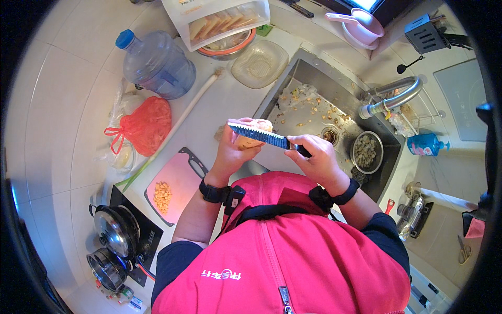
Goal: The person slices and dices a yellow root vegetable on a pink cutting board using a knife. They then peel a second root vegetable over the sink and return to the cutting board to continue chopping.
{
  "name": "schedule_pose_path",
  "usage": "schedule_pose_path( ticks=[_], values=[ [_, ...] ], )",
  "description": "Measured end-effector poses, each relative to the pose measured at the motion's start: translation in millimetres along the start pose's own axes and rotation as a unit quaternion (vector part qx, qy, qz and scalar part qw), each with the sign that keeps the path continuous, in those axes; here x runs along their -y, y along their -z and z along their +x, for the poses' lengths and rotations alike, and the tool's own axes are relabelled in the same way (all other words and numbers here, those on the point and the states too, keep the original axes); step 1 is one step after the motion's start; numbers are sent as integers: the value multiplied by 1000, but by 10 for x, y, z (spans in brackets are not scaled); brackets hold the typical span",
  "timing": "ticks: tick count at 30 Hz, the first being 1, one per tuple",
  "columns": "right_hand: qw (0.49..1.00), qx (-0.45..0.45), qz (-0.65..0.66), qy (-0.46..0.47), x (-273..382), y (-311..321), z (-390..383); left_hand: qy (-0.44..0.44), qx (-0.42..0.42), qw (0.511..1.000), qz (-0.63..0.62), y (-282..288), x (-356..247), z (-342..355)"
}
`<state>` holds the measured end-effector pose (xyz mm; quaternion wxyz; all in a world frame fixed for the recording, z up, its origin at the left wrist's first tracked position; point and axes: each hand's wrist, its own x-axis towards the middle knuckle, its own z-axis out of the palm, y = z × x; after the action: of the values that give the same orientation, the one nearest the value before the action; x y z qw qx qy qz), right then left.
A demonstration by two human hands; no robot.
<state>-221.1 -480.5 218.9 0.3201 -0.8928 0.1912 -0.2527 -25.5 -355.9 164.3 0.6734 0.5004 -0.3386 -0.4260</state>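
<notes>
My left hand (pixel 241 144) is closed around a rounded, pinkish-orange vegetable piece (pixel 260 124), partly hidden by the blade and my fingers; its exact kind is unclear. In my right hand (pixel 318 158) I grip the black handle of a dark knife (pixel 261 135) with a patterned blade and a toothed upper edge. That blade lies across the front of the vegetable, near the sink's left edge. Below and left of my left hand, a pink cutting board (pixel 180 183) bears a heap of small orange diced pieces (pixel 162 198).
The steel sink (pixel 282 89) holds scattered scraps and a metal bowl of greyish pieces (pixel 366 152). A faucet (pixel 392 99) arches over it. A long leek (pixel 180 120), red bag (pixel 149 125), water jug (pixel 159 65) and glass dish (pixel 260 64) stand left; pots (pixel 112 230) sit lower left.
</notes>
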Motion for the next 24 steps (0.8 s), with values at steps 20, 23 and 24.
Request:
schedule_pose_path(
  ticks=[20,23,24],
  values=[
    [980,-17,123,-157,-239,-5,-152,-230,0,940,252,114,-29,-43],
    [996,-1,76,-38,42,-19,-35,-217,-24,925,310,141,-38,-73],
    [997,5,63,-34,96,-19,-4,-207,-27,925,316,141,-37,-92]
  ],
)
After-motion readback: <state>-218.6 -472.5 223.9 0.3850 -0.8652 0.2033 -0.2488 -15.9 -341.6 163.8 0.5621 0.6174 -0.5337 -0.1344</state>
